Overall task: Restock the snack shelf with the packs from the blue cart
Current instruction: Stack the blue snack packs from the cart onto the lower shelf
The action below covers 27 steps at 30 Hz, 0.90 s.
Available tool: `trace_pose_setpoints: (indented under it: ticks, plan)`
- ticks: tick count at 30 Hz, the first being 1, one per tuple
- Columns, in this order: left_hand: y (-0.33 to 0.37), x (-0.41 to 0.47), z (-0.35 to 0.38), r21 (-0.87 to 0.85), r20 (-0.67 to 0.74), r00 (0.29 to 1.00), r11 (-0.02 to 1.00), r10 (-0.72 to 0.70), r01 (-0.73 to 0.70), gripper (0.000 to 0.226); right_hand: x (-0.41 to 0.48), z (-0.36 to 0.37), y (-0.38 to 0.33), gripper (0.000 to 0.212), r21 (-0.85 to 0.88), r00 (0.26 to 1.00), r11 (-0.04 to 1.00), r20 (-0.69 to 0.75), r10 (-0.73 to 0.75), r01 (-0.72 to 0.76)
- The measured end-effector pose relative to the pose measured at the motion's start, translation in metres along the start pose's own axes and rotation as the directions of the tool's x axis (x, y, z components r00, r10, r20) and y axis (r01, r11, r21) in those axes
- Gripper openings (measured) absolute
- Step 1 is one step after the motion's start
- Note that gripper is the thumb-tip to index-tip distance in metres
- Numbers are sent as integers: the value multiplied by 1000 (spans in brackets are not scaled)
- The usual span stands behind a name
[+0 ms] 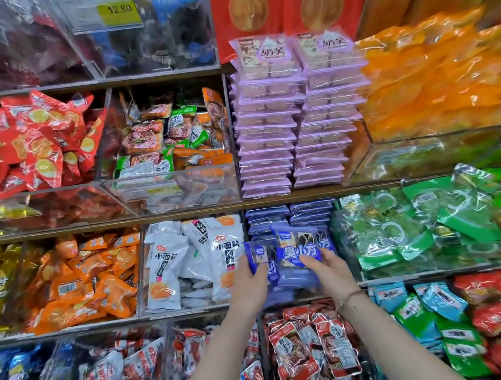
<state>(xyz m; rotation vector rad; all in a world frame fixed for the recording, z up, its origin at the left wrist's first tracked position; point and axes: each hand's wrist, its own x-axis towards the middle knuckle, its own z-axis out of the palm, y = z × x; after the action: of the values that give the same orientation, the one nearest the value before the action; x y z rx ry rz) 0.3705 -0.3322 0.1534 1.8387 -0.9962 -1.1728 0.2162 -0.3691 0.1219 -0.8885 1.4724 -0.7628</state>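
Note:
Both my hands reach into the blue-pack compartment of the snack shelf [196, 310]. My left hand [251, 281] pinches a small blue pack [258, 256] held upright at the compartment's left. My right hand [327, 268] grips another blue pack [298, 245] with white characters, tilted toward me. Behind and below them lie stacks of the same blue packs [290, 216]. The blue cart is out of view.
White packs [194, 259] fill the bin to the left, green packs [413, 222] the bin to the right. Purple pack stacks [291, 123] stand on the shelf above. Red and white packs [311, 345] lie in the bin below my arms.

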Motion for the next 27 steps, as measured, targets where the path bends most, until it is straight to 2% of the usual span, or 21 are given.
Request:
trace_pose_setpoints:
  ticks: [2,5,7,9,11,12,13,15,16,18,21,24,27]
  plan:
    - [3,10,8,91,-5,995,991,97,-96,14,7,-6,2,65,62,992,998,-127,22,-14]
    - [9,29,21,169,33,988,974,151,-154,12,16,-6,8,55,312,980,947,-151,132,-80]
    - [11,41,25,159,67,991,979,117,-126,28,16,-5,14,55,427,978,902,-157,138,-59]
    - [7,50,28,169,100,992,982,71,-88,54,11,-6,20,62,399,976,917,-195,100,-14]
    - [1,53,34,370,115,986,916,121,-156,73,2,-5,27,70,293,969,956,-238,61,12]
    - [-5,53,38,529,98,975,820,199,-221,77,-3,-5,31,74,233,968,972,-250,36,24]
    - [-11,51,43,678,92,949,679,303,-283,78,-8,-4,36,76,151,966,988,-259,-2,42]
    - [-22,46,50,830,178,885,417,430,-370,75,-16,-3,46,79,-126,950,984,-271,-155,124]
    - [-28,44,52,854,237,877,341,418,-393,71,-19,-4,51,80,-298,933,938,-253,-255,176]
    - [-37,42,54,887,315,898,241,308,-394,67,-22,-5,57,80,-580,893,779,-183,-411,239]
    - [-40,39,54,924,341,914,102,221,-369,82,-24,-6,56,82,-838,869,511,-98,-485,191]
    - [-38,42,55,931,360,909,-15,212,-365,89,-22,-6,53,82,-938,845,328,-82,-528,115]
    - [-36,46,55,930,366,903,-79,224,-358,86,-20,-8,52,67,-953,834,273,-38,-550,136]
